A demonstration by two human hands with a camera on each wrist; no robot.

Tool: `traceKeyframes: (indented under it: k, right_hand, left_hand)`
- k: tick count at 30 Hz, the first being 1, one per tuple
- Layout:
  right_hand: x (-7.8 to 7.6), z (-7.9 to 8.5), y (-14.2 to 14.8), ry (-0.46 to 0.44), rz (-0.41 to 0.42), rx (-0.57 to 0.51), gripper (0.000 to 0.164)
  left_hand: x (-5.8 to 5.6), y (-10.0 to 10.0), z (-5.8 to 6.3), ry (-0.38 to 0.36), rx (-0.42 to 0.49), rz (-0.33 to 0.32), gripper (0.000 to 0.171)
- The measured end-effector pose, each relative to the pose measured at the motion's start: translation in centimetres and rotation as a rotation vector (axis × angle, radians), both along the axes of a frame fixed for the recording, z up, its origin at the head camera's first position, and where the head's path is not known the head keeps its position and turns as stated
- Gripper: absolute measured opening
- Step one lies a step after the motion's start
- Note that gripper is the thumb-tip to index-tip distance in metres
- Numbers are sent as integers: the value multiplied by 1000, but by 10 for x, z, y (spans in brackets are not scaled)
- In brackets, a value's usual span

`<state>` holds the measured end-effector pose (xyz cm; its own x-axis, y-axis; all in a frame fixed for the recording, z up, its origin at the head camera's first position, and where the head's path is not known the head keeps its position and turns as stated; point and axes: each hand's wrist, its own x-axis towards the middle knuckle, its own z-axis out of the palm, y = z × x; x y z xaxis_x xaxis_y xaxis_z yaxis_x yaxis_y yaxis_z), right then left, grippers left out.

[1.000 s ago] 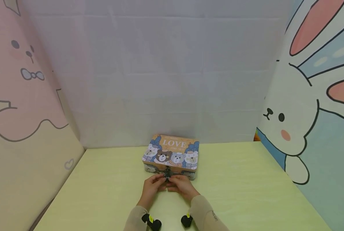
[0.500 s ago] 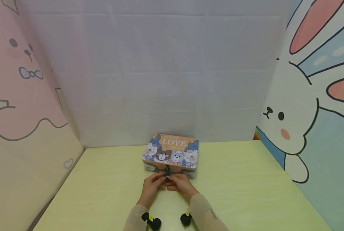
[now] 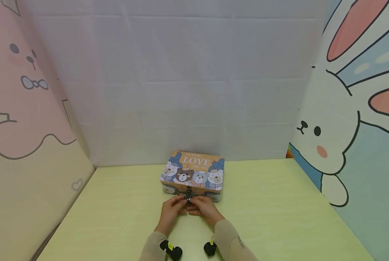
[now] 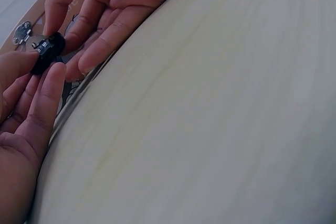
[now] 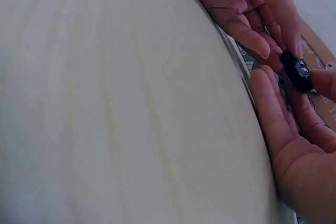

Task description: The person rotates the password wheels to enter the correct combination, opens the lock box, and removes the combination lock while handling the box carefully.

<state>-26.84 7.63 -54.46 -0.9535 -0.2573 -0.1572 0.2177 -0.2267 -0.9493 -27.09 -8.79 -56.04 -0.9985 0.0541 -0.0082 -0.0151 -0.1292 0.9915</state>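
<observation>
A tin box (image 3: 192, 172) printed with bears and the word LOVE lies at the back of the table, its lid down. At the metal clasp (image 4: 22, 33) on its front is a small black padlock (image 5: 297, 72) with pale, dial-like marks on its face. My left hand (image 3: 170, 213) pinches the padlock from the left, thumb and fingers at one end. From the right, my right hand (image 3: 206, 209) pinches its other end. The lock's shackle is too small and covered to make out clearly.
The table has a pale yellow-green cover (image 3: 116, 217). Behind the box rises a white cloth wall (image 3: 187, 90). Cartoon-printed cloth panels stand at the left and right, one with a rabbit (image 3: 331, 137).
The hands stay at the front of the box. The padlock between the fingers seems tilted slightly, with a brighter face showing now.
</observation>
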Motion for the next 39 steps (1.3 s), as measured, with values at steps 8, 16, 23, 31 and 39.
traceKeyframes:
  k: [8,16,23,31,39]
  right_hand:
    - [0,1,2,-8,8,-21,19]
    - [1,-3,2,-9,-7,-36,22]
    - [1,-2,2,0,-13,-27,26]
    - [0,-3,2,-3,-7,-4,20]
    - [1,-2,0,-8,-19,15,22]
  left_hand:
    - [1,0,0,11,1,1,32]
    - [2,0,-1,19,-4,0,33]
    - [1,0,-1,-3,-9,11,33]
    - [2,0,2,-7,-15,8,33]
    - [4,0,3,-1,-17,5,33]
